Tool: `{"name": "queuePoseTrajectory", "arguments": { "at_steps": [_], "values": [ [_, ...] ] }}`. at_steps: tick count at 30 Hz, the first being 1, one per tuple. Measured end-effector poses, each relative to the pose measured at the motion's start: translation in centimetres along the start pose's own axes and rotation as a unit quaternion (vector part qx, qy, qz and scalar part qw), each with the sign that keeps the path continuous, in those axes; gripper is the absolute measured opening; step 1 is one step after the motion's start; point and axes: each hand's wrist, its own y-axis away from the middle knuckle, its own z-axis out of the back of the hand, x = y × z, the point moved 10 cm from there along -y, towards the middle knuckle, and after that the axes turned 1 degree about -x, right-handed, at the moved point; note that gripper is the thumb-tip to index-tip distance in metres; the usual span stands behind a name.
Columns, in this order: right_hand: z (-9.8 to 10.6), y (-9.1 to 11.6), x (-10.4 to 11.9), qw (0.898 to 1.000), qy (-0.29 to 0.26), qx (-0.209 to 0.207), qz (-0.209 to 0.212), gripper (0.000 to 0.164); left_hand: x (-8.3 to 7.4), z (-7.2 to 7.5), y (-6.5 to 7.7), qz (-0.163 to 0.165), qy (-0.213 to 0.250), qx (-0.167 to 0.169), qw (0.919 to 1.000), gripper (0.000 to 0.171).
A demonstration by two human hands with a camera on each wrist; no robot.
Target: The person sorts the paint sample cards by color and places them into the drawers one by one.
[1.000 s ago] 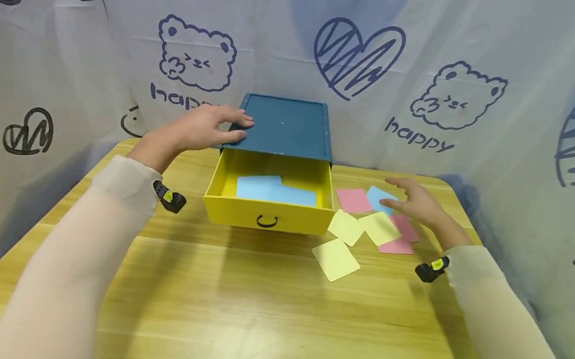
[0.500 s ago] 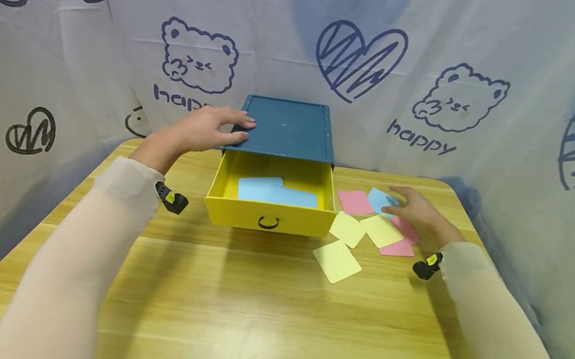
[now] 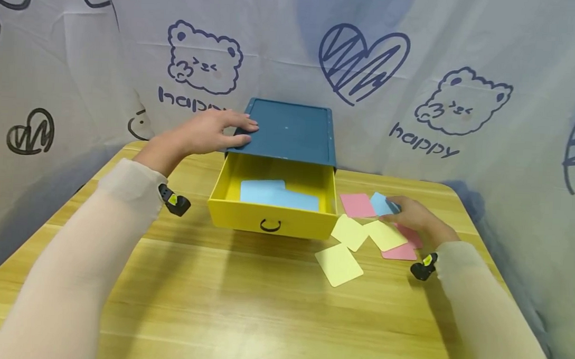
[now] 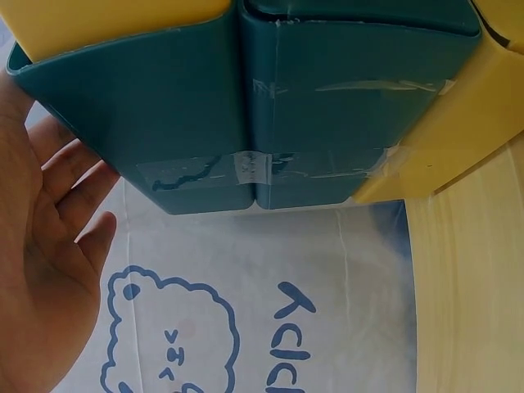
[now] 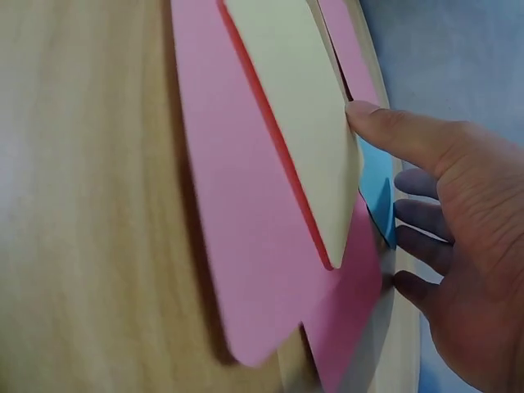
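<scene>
My left hand (image 3: 205, 132) rests along the left edge of a blue drawer box (image 3: 294, 129), fingers on its top; the left wrist view shows the box's dark teal side (image 4: 155, 115) beside the palm. Its yellow drawer (image 3: 272, 218) with a small black handle is pulled out and holds light blue cards (image 3: 279, 195). At the right, my right hand (image 3: 412, 215) pinches the near right edge of a blue square card (image 3: 380, 204), thumb on the near side and fingers at the far side. In the right wrist view, this blue card (image 5: 377, 188) shows partly behind a cream card (image 5: 303, 106).
On the wooden table (image 3: 244, 315), a pink card (image 3: 358, 205) lies beside the blue one. Several pale yellow cards (image 3: 339, 265) and overlapping pink cards (image 3: 401, 252) lie nearer. A white printed curtain (image 3: 282, 52) hangs behind the table.
My right hand has come down and inward onto the blue card, and its fingers have closed on the card's edge. The left hand stays on the box; the head view has shifted slightly.
</scene>
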Motion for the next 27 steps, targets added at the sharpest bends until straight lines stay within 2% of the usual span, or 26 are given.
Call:
{"name": "queuePoseTrajectory", "arguments": {
  "at_steps": [12, 22, 27],
  "values": [
    [0.7, -0.5, 0.4, 0.998, 0.06, -0.032, 0.012, 0.079, 0.0, 0.0, -0.2, -0.004, 0.002, 0.001, 1.0, 0.047],
    [0.4, -0.8, 0.5, 0.998, 0.051, -0.024, -0.001, 0.092, 0.2, 0.1, -0.3, -0.003, 0.005, 0.004, 1.0, 0.048],
    [0.5, -0.9, 1.3, 0.998, 0.058, -0.022, 0.025, 0.085, 0.3, 0.2, -0.4, -0.004, -0.003, 0.004, 1.0, 0.048]
  ]
}}
